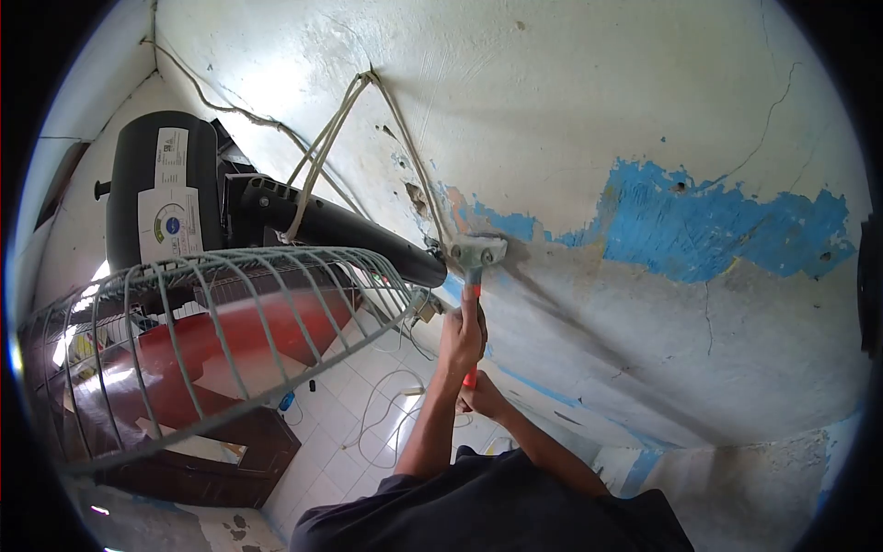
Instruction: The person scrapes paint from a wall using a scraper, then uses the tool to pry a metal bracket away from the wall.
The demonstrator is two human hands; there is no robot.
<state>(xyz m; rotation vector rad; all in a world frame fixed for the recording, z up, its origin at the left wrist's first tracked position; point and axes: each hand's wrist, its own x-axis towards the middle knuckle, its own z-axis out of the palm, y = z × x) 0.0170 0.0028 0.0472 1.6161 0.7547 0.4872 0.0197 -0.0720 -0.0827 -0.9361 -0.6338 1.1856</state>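
My left hand (463, 342) is wrapped round the upper handle of a red-handled tool (472, 291) with a grey metal shaft. Lower down, the fingers of my right hand (484, 397) are closed at the bottom of the same handle. The tool stands nearly upright in view, close along the wall. Its top end meets a pale grey metal piece (480, 249) with dark round marks; I cannot tell whether that piece is the tool's head or a wall plate. Just left of it ends the black tubular arm (368, 237) of a wall fan.
The fan's black motor housing (166, 184) and wire guard (230, 368) fill the left side. Cord (322, 147) loops from a wall hook around the fan arm. Blue paint (717, 225) shows through the peeling wall. Below lie floor tiles, a cable (368, 428) and a dark wooden cabinet (212, 469).
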